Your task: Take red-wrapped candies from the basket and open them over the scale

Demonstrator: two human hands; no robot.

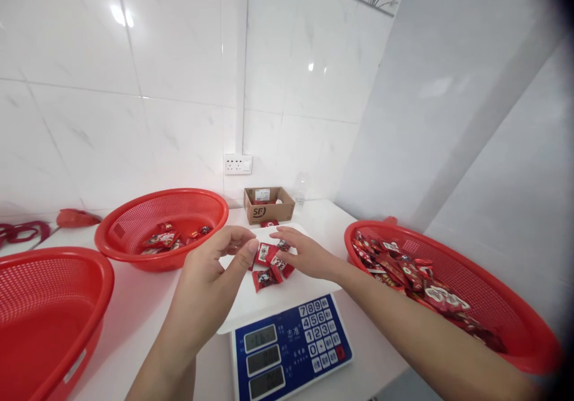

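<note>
Hands (pixel 214 276) (pixel 313 257) curved inward, flanking red packets (pixel 265 253).

Your left hand (pixel 213 278) is over the left edge of the scale's plate (pixel 255 305), fingers bent, thumb reaching toward the middle; whether thumb and index finger meet is hard to tell. Your right hand (pixel 309 256) extends in over the plate's right edge, its thumb and index finger parted and pointing left. Your bare left forearm (pixel 165 353) rises from below, while your bare right forearm (pixel 403 317) slants in over the right side of the counter (pixel 134 317).
</note>
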